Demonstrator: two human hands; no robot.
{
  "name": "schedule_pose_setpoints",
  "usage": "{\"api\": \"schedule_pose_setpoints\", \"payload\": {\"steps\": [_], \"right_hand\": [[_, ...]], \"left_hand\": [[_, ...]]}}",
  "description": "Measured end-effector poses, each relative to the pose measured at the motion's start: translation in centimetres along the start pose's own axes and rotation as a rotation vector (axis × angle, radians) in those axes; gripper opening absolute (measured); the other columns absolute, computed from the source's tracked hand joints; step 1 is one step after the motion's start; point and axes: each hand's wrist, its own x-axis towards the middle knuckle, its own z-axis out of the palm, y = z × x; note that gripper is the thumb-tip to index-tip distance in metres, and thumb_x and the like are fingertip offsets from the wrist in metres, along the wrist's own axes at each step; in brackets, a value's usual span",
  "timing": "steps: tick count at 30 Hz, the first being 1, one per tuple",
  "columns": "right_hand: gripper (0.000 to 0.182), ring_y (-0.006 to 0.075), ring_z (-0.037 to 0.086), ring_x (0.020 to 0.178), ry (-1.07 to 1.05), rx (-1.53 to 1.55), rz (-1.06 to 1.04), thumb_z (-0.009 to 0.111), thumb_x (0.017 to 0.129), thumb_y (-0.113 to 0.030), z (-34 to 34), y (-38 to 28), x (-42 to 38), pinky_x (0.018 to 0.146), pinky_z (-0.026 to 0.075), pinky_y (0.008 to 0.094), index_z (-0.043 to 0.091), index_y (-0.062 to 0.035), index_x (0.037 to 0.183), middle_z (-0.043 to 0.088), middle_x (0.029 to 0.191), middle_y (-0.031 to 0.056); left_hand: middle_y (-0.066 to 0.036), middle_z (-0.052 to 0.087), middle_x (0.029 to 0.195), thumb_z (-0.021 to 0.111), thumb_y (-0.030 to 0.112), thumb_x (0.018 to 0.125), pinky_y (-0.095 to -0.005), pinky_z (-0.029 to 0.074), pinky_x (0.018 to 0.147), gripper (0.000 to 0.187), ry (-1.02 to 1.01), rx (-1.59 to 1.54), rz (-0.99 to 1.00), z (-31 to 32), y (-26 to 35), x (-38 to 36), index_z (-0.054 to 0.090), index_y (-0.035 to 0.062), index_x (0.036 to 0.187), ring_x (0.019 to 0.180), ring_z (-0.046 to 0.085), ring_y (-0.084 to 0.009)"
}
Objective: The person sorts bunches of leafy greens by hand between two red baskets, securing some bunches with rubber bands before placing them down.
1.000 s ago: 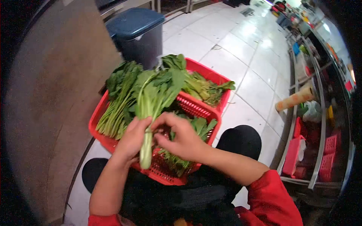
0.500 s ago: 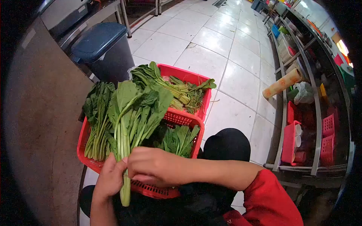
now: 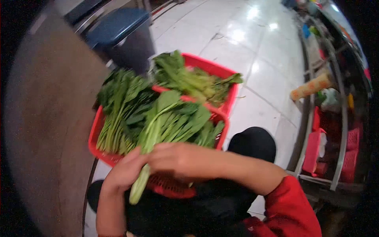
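A bunch of leafy greens (image 3: 173,120) with thick pale stems lies tilted over the near red basket (image 3: 94,136), its stem end pointing down toward my lap. My left hand (image 3: 125,168) is closed round the stems from the left. From the right, my right hand (image 3: 173,158) is closed on the same stems, its fingertips partly hidden and a little blurred. More long-stemmed greens (image 3: 122,110) lie in the basket's left side. Another leafy bunch (image 3: 207,134) shows at its right side, partly behind the held one.
Behind it, a second red basket (image 3: 213,66) holds greens and loose trimmings. A lidded dark bin (image 3: 122,35) stands at the back left. On the right is a metal shelf rack (image 3: 337,150) with pink baskets and a patterned roll (image 3: 312,87). My black-clad knee (image 3: 252,144) is beside the near basket.
The view has shifted, so baskets and bin appear further right and higher. The held greens have tipped lower over the near basket, both hands still on their stems.
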Motion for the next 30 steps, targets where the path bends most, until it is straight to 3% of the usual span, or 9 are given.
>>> {"api": "schedule_pose_setpoints", "payload": {"steps": [2,3,4,6,7,10,15,24,30], "right_hand": [[0.026,0.0338,0.061,0.098,-0.066,-0.057,0.065,0.068,0.079,-0.002,-0.8,-0.3,-0.2,0.083,0.05,0.0434,0.06,-0.0006,0.104,0.062,0.107,0.0156],[0.024,0.0335,0.062,0.095,-0.031,-0.047,0.095,0.069,0.078,-0.001,-1.0,-1.0,0.2,0.082,0.051,0.0427,0.061,-0.0002,0.1,0.062,0.103,0.0151],[0.021,0.0332,0.063,0.092,-0.008,-0.044,0.116,0.07,0.076,0.001,-1.5,-1.5,0.8,0.081,0.051,0.0421,0.062,0.0002,0.095,0.063,0.099,0.0146],[0.016,0.0316,0.065,0.089,-0.047,-0.073,0.212,0.072,0.074,0.004,-1.5,-1.8,1.2,0.079,0.051,0.0387,0.062,0.001,0.086,0.066,0.093,0.0129],[0.016,0.0316,0.065,0.089,-0.076,-0.045,0.192,0.072,0.074,0.004,-1.2,-2.0,1.6,0.079,0.051,0.0387,0.062,0.001,0.086,0.066,0.093,0.0129],[0.017,0.0291,0.066,0.086,-0.039,-0.075,0.263,0.073,0.073,0.007,-1.3,-2.2,2.2,0.076,0.052,0.0362,0.061,0.0013,0.083,0.068,0.091,0.0118],[0.018,0.0296,0.066,0.09,-0.061,-0.011,0.324,0.07,0.073,0.007,-0.8,-1.8,1.9,0.081,0.053,0.0372,0.064,0.0029,0.09,0.068,0.096,0.0117],[0.019,0.0289,0.066,0.09,-0.066,-0.029,0.322,0.069,0.071,0.009,-0.5,-1.7,2.0,0.081,0.052,0.0349,0.062,0.0025,0.087,0.068,0.096,0.012],[0.033,0.0317,0.063,0.089,-0.017,-0.374,0.243,0.073,0.06,0.009,0.9,-1.2,1.3,0.079,0.051,0.0363,0.056,0.0002,0.088,0.064,0.094,0.013]], "left_hand": [[-0.003,0.064,0.109,0.046,0.017,0.101,-0.0289,0.049,0.085,0.03,-0.048,-0.115,0.083,0.6,-0.2,0.5,0.058,0.0029,0.125,0.098,0.059,-0.0115],[-0.004,0.063,0.105,0.049,0.022,0.101,-0.028,0.047,0.082,0.029,-0.037,0.071,0.099,0.1,-0.1,0.7,0.061,0.003,0.12,0.093,0.058,-0.0117],[-0.004,0.062,0.106,0.05,0.025,0.1,-0.0267,0.046,0.084,0.032,-0.067,0.087,-0.022,0.1,0.5,0.8,0.061,0.0027,0.12,0.094,0.057,-0.0122],[-0.005,0.062,0.111,0.049,0.028,0.101,-0.0278,0.046,0.086,0.034,-0.112,0.278,0.293,-0.3,0.0,0.9,0.06,0.0037,0.122,0.099,0.056,-0.0115],[-0.005,0.062,0.112,0.048,0.028,0.101,-0.0281,0.047,0.085,0.035,-0.148,-0.009,0.252,0.1,-0.6,1.6,0.06,0.0031,0.123,0.099,0.056,-0.0106],[-0.005,0.063,0.119,0.046,0.023,0.101,-0.0274,0.044,0.093,0.036,-0.164,-0.092,0.092,-0.4,-0.1,1.1,0.059,0.0024,0.127,0.107,0.057,-0.0119],[-0.002,0.065,0.111,0.049,0.025,0.1,-0.0267,0.046,0.084,0.035,-0.209,-0.211,0.173,-0.4,-1.6,1.8,0.061,0.0034,0.124,0.096,0.058,-0.0101],[-0.004,0.065,0.099,0.05,0.029,0.096,-0.0273,0.047,0.073,0.035,-0.138,-0.097,0.112,-0.6,-1.0,1.7,0.067,0.0039,0.114,0.085,0.058,-0.0116],[-0.007,0.066,0.102,0.05,0.031,0.095,-0.0346,0.052,0.071,0.038,-0.086,-0.078,0.115,-0.1,-1.9,3.6,0.067,0.0025,0.112,0.085,0.06,-0.0148]]}}
